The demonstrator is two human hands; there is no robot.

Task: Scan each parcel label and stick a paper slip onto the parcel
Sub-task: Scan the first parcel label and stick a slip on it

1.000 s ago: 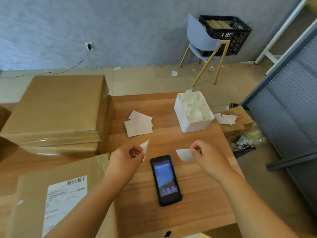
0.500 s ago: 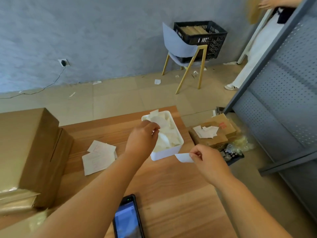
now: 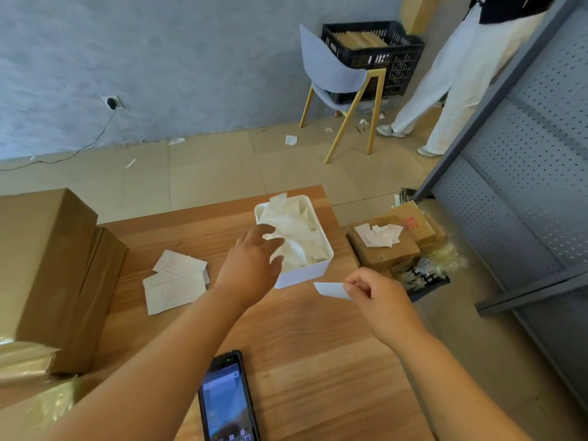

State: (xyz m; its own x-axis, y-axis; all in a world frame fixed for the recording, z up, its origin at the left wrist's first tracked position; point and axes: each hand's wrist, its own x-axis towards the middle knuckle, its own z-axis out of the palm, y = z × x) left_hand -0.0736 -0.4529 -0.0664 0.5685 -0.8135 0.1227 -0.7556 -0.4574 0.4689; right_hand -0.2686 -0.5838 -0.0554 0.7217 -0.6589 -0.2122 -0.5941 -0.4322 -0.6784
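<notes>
My right hand (image 3: 377, 292) pinches a small white paper slip (image 3: 331, 290) above the wooden table (image 3: 318, 345). My left hand (image 3: 251, 262) hovers with fingers spread at the near left edge of a white bin (image 3: 305, 272) full of crumpled white paper backings; it holds nothing. A black handheld scanner (image 3: 227, 399) lies screen up at the table's near edge. Stacked brown cardboard parcels (image 3: 47, 265) stand at the left. Several flat paper slips (image 3: 175, 280) lie between the parcels and the bin.
Right of the table, on the floor, sits a cardboard box (image 3: 386, 246) with paper scraps on top. A grey perforated shelf (image 3: 525, 173) rises at the right. A chair (image 3: 337, 87) with a black crate (image 3: 375, 55) and a person in white trousers (image 3: 445, 78) stand at the back.
My left hand carried a peeled backing to the white bin, let it go and now has its fingers spread. The view swung up and to the right. My right hand kept the slip.
</notes>
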